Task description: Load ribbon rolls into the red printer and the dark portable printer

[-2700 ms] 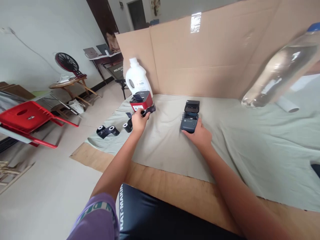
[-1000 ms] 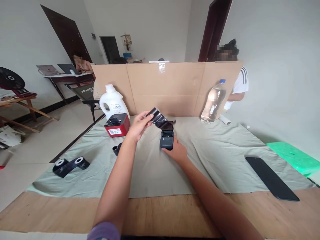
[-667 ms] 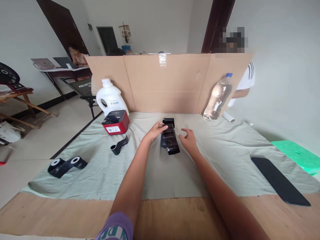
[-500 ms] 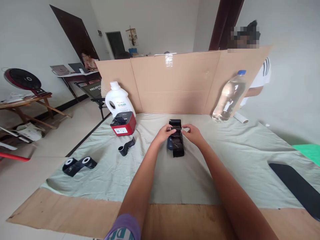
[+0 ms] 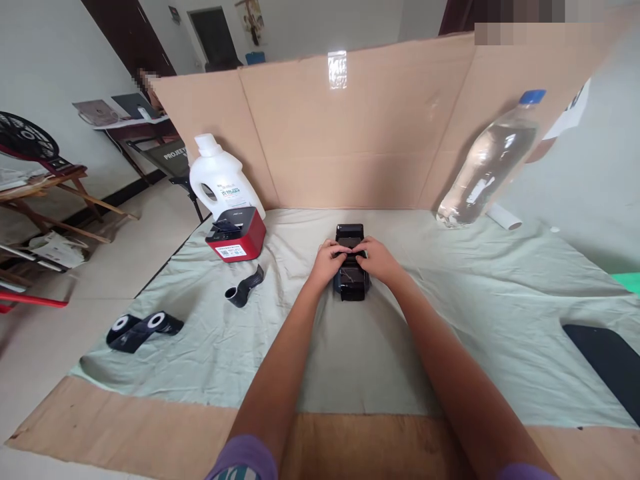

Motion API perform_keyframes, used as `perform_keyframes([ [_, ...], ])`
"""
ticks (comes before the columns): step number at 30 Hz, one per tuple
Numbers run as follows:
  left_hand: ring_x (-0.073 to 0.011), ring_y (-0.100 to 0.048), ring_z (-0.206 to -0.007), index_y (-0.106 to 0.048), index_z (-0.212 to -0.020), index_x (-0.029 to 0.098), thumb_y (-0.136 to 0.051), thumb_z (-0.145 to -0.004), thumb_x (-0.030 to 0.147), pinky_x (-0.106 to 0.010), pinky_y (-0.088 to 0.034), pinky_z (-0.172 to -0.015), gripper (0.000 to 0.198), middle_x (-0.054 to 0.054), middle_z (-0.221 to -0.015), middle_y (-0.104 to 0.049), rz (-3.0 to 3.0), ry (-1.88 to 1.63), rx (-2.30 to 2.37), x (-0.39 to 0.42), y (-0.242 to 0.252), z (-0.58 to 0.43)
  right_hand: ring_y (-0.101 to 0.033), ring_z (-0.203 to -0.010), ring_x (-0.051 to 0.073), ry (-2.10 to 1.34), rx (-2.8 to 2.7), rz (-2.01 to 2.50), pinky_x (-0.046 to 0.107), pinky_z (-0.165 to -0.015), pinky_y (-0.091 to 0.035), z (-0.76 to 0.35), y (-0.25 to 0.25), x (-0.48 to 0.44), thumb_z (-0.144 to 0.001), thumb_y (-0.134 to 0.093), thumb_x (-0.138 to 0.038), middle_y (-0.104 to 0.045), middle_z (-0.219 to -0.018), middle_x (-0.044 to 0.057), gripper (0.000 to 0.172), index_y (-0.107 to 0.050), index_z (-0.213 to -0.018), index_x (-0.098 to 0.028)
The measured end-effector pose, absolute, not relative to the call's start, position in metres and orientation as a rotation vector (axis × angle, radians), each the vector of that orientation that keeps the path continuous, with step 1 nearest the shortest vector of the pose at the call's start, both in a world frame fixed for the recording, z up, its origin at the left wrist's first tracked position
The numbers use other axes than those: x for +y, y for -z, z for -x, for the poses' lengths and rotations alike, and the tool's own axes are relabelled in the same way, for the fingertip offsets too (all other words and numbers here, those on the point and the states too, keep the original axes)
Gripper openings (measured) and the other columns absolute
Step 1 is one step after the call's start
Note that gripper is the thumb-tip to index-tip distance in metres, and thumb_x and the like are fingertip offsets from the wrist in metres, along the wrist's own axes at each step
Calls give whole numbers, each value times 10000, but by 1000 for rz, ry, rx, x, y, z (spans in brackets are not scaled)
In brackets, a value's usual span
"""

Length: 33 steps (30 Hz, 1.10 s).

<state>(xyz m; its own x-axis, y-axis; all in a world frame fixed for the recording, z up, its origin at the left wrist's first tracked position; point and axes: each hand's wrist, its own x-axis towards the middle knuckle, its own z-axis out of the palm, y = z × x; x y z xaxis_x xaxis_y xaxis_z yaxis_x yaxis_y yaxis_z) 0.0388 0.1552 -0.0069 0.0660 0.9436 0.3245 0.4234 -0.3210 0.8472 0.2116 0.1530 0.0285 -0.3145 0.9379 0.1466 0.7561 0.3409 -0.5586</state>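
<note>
While both hands [image 5: 330, 259] [image 5: 378, 260] pinch the black ribbon [image 5: 353, 287] (glossy), long axis front-to-back, trailing nearward.

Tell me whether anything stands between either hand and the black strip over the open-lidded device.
Nothing visible does: the left hand and right hand both touch the black strip. It lies over the device, hiding any space between.

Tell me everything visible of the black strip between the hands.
The black strip looks like thin, glossy plastic film with pale lines across it. It lies lengthwise over the dark device, near end toward the wearer. The left hand and right hand appear to pinch its farther part, which their fingers mostly hide.
</note>
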Motion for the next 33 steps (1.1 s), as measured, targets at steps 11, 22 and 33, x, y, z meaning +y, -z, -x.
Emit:
perform_keyframes([
  [11,-163,-563,-861,-675,-939,181,-457,-853,90,-288,-492,-833,250,-48,-962,-582,-1746,-1587,1356,123,12,-43,-601,-1093,317,-140,-1922,1736,412,-829,-526,-199,-46,135,-866,-602,-225,-555,-1279,152,403,-559,-1264,-174],
  [22,-262,-482,-1159,-538,-1430,278,-510,-859,67,-406,-463,-998,609,-106,-1435,-450,-2787,-864,1233,52,11,-17,-608,-1047,330,-316,-2038,1427,533,-969,-497,-216,-41,152,-871,-521,-253,-612,-1360,152,594,-481,-1457,-160],
  [33,-320,-642,-1064,-295,-1580,191,-632,-866,550,-370,-527,-790,868,-183,-1297,-584,-2145,-672,2006,23,-9,-54,-548,-1248,313,-392,-2051,1213,531,-1083,-446,-222,-26,163,-863,-504,-223,-481,-1512,143,619,-463,-1480,-188],
])
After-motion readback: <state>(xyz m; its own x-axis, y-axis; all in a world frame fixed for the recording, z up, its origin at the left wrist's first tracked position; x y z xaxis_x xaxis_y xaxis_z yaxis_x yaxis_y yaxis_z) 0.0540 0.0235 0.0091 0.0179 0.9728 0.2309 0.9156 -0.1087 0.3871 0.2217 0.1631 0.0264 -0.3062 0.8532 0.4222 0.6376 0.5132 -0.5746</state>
